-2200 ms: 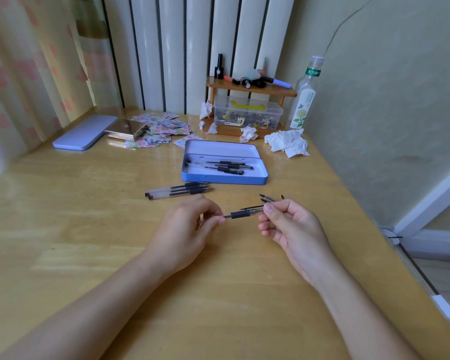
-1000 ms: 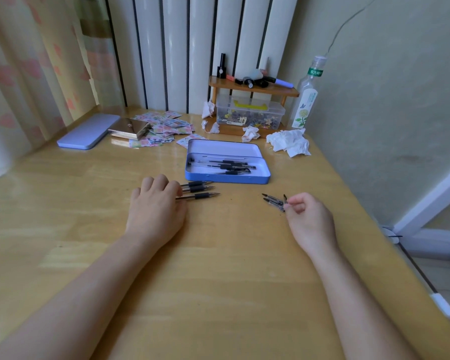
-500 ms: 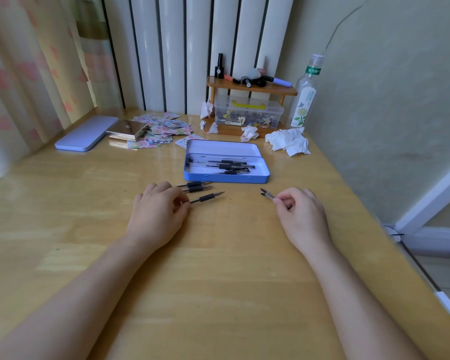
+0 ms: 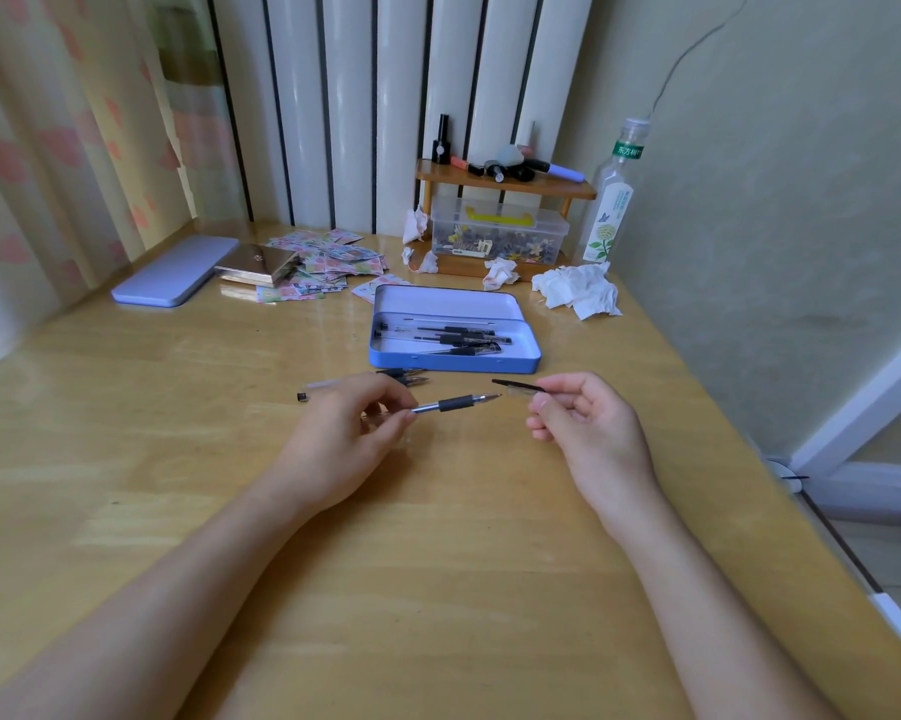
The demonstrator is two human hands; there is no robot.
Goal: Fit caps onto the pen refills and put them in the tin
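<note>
My left hand grips an uncapped pen with a black grip, its tip pointing right. A clear cap with a black clip is pinched in my right hand, a short gap from the pen tip. Both are held just above the table. The open blue tin lies just beyond them with several capped pens inside. Behind my left hand, more uncapped pens lie on the table, partly hidden.
The tin's lid lies far left, beside a gold box and scattered stickers. At the back stand a wooden shelf, a clear box, a bottle and crumpled tissues. The table edge runs along the right.
Both hands went down to the table, the left picking up a pen and the right a cap, then lifted them and brought them toward each other.
</note>
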